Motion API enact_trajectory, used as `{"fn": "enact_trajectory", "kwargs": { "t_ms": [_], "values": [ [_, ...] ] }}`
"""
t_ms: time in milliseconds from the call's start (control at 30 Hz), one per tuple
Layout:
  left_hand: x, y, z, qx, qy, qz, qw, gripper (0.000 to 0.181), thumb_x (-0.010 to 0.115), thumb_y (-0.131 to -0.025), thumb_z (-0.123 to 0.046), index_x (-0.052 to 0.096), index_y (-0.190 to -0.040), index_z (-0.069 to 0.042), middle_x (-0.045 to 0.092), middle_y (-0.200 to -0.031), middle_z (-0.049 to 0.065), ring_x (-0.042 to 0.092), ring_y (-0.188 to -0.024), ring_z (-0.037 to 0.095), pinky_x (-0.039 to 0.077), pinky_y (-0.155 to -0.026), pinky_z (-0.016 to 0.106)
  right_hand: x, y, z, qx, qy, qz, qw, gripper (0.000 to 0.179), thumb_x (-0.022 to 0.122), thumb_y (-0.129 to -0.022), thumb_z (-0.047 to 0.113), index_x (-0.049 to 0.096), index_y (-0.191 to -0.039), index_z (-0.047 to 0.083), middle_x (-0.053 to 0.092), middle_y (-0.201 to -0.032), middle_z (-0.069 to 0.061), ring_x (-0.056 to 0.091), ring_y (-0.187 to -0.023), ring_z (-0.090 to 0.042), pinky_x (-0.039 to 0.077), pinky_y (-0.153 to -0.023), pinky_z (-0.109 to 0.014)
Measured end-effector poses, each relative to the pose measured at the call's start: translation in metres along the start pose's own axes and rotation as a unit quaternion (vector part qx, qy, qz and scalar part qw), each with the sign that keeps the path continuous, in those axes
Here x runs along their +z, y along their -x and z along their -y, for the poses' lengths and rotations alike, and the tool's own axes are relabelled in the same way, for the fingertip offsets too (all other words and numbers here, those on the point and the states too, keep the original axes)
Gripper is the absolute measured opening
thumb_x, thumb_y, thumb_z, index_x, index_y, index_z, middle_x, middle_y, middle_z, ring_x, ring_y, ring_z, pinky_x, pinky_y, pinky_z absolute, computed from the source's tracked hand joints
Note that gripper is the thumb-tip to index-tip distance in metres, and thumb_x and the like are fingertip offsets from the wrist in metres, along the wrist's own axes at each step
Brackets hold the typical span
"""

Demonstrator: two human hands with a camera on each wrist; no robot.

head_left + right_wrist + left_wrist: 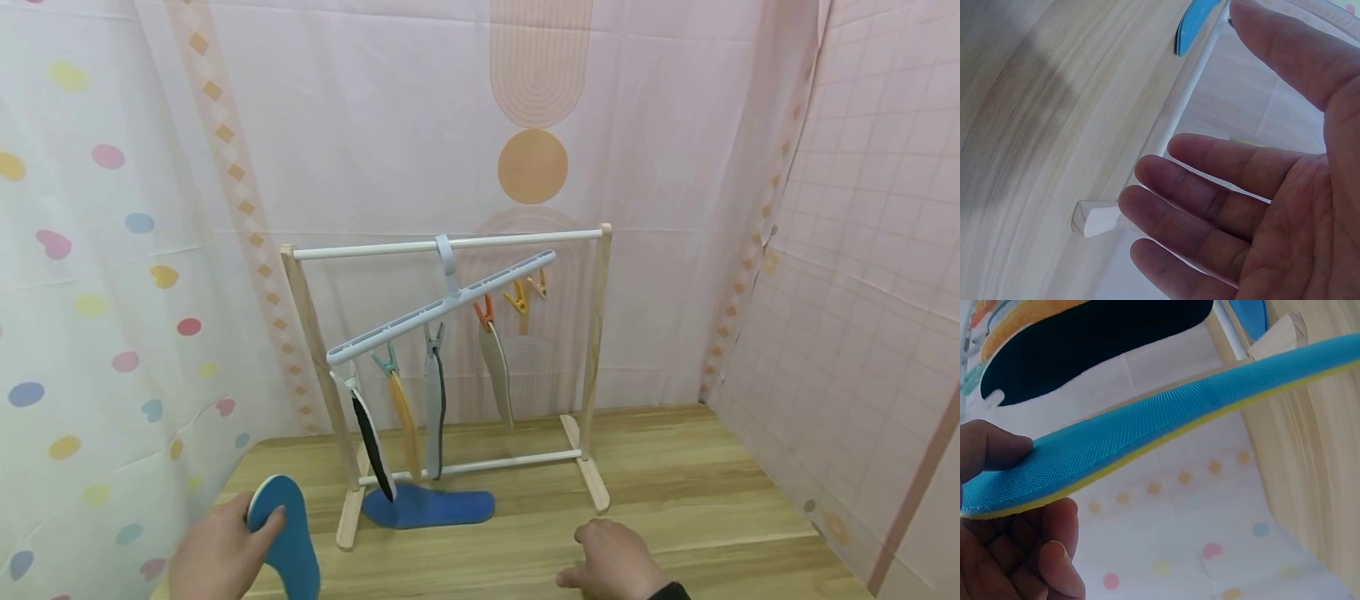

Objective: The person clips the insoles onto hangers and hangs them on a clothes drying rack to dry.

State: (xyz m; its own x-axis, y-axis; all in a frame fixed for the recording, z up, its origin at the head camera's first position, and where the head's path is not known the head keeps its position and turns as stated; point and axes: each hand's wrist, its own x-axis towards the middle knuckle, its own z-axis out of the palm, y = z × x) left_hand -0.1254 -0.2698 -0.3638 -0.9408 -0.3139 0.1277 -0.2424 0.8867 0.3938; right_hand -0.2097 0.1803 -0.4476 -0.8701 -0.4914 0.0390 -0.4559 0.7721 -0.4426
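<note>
At the lower left of the head view, my left hand pinches a light blue insole by one end, thumb on its face. The left wrist view shows the insole's textured blue top and yellow underside. My right hand holds nothing above the table's right front; its fingers look relaxed in the right wrist view. A tilted hanger carries clips. From them hang a black and white insole, a tan insole, a grey insole and a beige insole.
The hanger hooks over the top bar of a wooden-legged rack. A dark blue insole lies on the wooden table beneath it. A yellow clip and a pale orange clip hold nothing. Patterned cloth stands behind.
</note>
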Motion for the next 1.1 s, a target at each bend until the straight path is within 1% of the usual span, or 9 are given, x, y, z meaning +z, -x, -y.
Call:
{"fn": "enact_trajectory", "kwargs": {
  "t_ms": [133,233,300,400,533,633,867,1000,1100],
  "values": [
    [0.005,0.001,-0.008,0.011,0.002,-0.004,0.9999,0.034,0.064,-0.093,-0.033,0.048,-0.072,-0.011,0.040,-0.059,0.000,0.045,-0.056,0.018,0.036,-0.053,0.033,0.000,-0.001,0.000,-0.002,0.005,-0.005,1.0000,0.057,0.084,-0.074,0.041,0.069,-0.100,-0.006,0.068,-0.091,-0.015,0.065,-0.083,-0.034,0.053,-0.075,-0.051],
    [0.007,0.001,-0.014,0.013,0.007,0.002,0.9999,0.032,0.065,-0.093,-0.032,0.049,-0.073,-0.011,0.039,-0.059,0.001,0.044,-0.057,0.018,0.035,-0.054,0.033,-0.001,-0.002,0.001,-0.003,-0.001,-0.004,1.0000,0.056,0.084,-0.074,0.040,0.069,-0.100,-0.007,0.068,-0.090,-0.015,0.065,-0.082,-0.034,0.053,-0.073,-0.051],
    [0.008,0.001,-0.018,0.015,0.009,0.007,0.9998,0.030,0.065,-0.092,-0.031,0.052,-0.076,-0.009,0.041,-0.060,0.000,0.045,-0.058,0.018,0.036,-0.055,0.034,-0.001,-0.002,0.001,-0.002,-0.001,-0.004,1.0000,0.056,0.084,-0.074,0.041,0.069,-0.099,-0.007,0.067,-0.090,-0.016,0.065,-0.082,-0.034,0.053,-0.073,-0.051],
    [0.011,0.001,-0.021,0.026,0.004,-0.002,0.9997,0.028,0.067,-0.091,-0.031,0.055,-0.077,-0.010,0.046,-0.061,-0.001,0.046,-0.059,0.018,0.038,-0.055,0.035,-0.002,-0.002,0.002,0.001,0.005,-0.006,1.0000,0.056,0.084,-0.074,0.041,0.069,-0.099,-0.007,0.067,-0.091,-0.016,0.065,-0.082,-0.035,0.053,-0.073,-0.052],
    [0.016,0.002,-0.027,0.046,0.000,-0.020,0.9987,0.029,0.069,-0.089,-0.030,0.053,-0.072,-0.012,0.045,-0.059,-0.002,0.045,-0.057,0.017,0.037,-0.054,0.034,-0.003,-0.003,0.004,0.001,0.014,-0.017,0.9998,0.054,0.084,-0.074,0.041,0.070,-0.098,-0.006,0.068,-0.088,-0.016,0.065,-0.079,-0.035,0.053,-0.072,-0.052],
    [0.019,0.001,-0.032,0.053,0.004,-0.027,0.9982,0.033,0.070,-0.088,-0.030,0.049,-0.069,-0.013,0.043,-0.058,-0.002,0.044,-0.056,0.017,0.035,-0.053,0.033,-0.002,-0.005,0.003,-0.005,0.024,-0.029,0.9993,0.053,0.085,-0.073,0.041,0.071,-0.095,-0.004,0.069,-0.084,-0.014,0.066,-0.075,-0.033,0.053,-0.067,-0.049],
    [0.024,0.000,-0.048,0.061,0.011,-0.027,0.9977,0.031,0.071,-0.087,-0.029,0.051,-0.069,-0.014,0.046,-0.060,-0.003,0.046,-0.058,0.017,0.036,-0.053,0.034,-0.004,-0.005,0.004,-0.016,0.034,-0.042,0.9984,0.051,0.086,-0.071,0.041,0.071,-0.092,-0.004,0.070,-0.081,-0.014,0.066,-0.071,-0.030,0.053,-0.063,-0.046],
    [0.029,-0.001,-0.057,0.079,0.015,-0.034,0.9961,0.031,0.072,-0.088,-0.027,0.051,-0.069,-0.014,0.047,-0.060,-0.003,0.046,-0.057,0.015,0.037,-0.053,0.033,-0.004,-0.006,0.005,-0.020,0.039,-0.043,0.9981,0.051,0.085,-0.072,0.041,0.071,-0.092,-0.004,0.070,-0.081,-0.014,0.066,-0.070,-0.030,0.053,-0.062,-0.045],
    [0.032,-0.001,-0.063,0.088,0.021,-0.031,0.9954,0.031,0.072,-0.089,-0.026,0.051,-0.070,-0.013,0.049,-0.061,-0.003,0.048,-0.057,0.014,0.038,-0.052,0.033,-0.004,-0.007,0.005,-0.022,0.038,-0.042,0.9982,0.051,0.085,-0.072,0.042,0.071,-0.092,-0.004,0.070,-0.081,-0.013,0.066,-0.070,-0.029,0.053,-0.062,-0.045]
  ]
}}
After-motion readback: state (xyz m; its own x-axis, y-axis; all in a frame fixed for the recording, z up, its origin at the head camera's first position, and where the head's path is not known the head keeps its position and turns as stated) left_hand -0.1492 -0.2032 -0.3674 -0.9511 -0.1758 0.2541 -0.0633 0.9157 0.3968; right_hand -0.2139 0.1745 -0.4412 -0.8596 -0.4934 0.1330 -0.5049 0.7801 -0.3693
